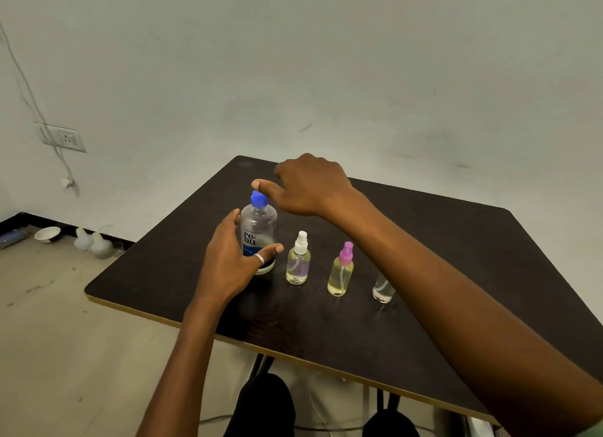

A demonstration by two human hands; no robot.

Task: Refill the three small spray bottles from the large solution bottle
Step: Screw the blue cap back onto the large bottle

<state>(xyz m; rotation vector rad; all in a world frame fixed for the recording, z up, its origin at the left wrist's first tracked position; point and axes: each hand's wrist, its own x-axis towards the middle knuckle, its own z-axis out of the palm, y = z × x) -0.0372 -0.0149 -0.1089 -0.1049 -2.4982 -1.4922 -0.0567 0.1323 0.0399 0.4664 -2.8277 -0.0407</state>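
The large clear solution bottle (pixel 259 231) with a blue cap stands upright on the dark table (pixel 456 273). My left hand (pixel 231 260), a ring on its thumb, wraps around the bottle's lower body. My right hand (pixel 306 185) hovers just above the blue cap, fingers apart, thumb over the cap. To the right stand three small spray bottles in a row: one with a white sprayer (pixel 298 260), one with a pink sprayer (pixel 341 271), and a third (pixel 382 289) whose top is hidden behind my right forearm.
The table's front edge (pixel 293 355) runs diagonally above my knees. On the floor at the left wall lie a white bowl (pixel 48 234) and pale bottles (pixel 94 244). A wall socket (pixel 67 138) with a hanging cable is at left.
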